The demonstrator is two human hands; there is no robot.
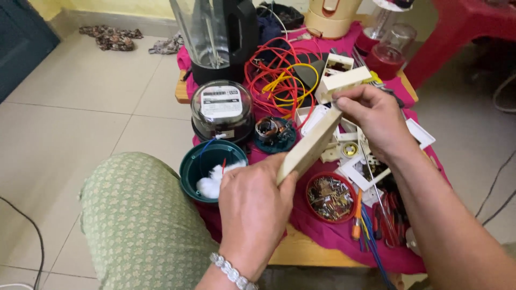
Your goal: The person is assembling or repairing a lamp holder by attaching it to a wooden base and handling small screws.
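A cream-coloured switch plate (310, 145), seen edge-on and tilted, is held above the middle of a low worktop (301, 251) draped in a magenta cloth (322, 231). The left hand (252, 207) has its grip closed on the plate's lower end, while the right hand (373, 118) pinches the upper end, fingers curled shut around a thin tool whose tip is too small to make out.

At 5 o'clock from the plate sits a round red lid of small metal parts (329, 197), with an orange-handled screwdriver (356, 217) just beside it. At 9 o'clock stands a green bowl holding white cotton (207, 166). At 10 o'clock a glass-domed electricity meter (222, 110) rests next to a small motor coil (274, 133). Loops of red and yellow wire (279, 75) lie at 12 o'clock, with a blender jug on a black base (215, 40) beyond them. White plastic switch boxes (341, 80) cluster at 1 o'clock, behind the right hand. A beaded bracelet (232, 273) circles the left wrist, and a knee in green patterned fabric (140, 220) fills the lower left over the tiled floor (70, 113).
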